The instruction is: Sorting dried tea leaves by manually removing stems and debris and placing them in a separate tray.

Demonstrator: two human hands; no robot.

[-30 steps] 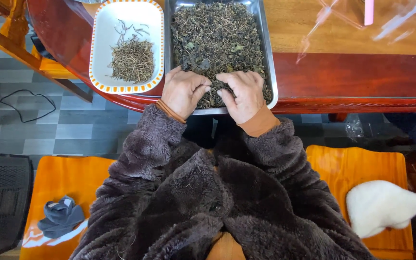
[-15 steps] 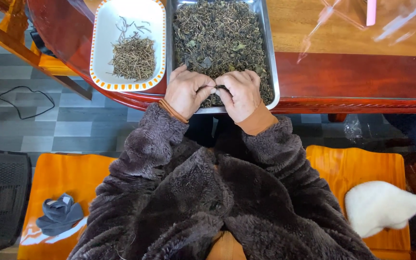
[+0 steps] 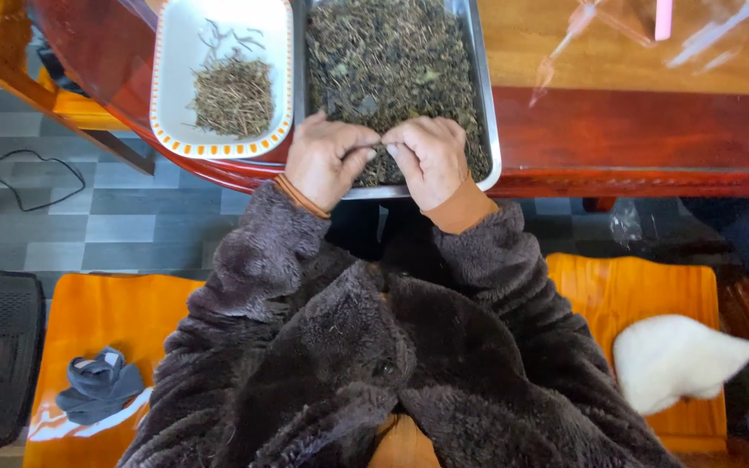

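Wooden table point(image 3: 635, 61): steel tray point(image 3: 489, 130) of dried leaves point(image 3: 392, 61); both hands' fingers point(image 3: 359, 156) pinch leaves.

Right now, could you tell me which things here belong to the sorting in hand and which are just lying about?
In use:
left hand
right hand
metal tray of dried leaves
white dish of picked stems

Lying about:
grey cloth
white fluffy item
black cable
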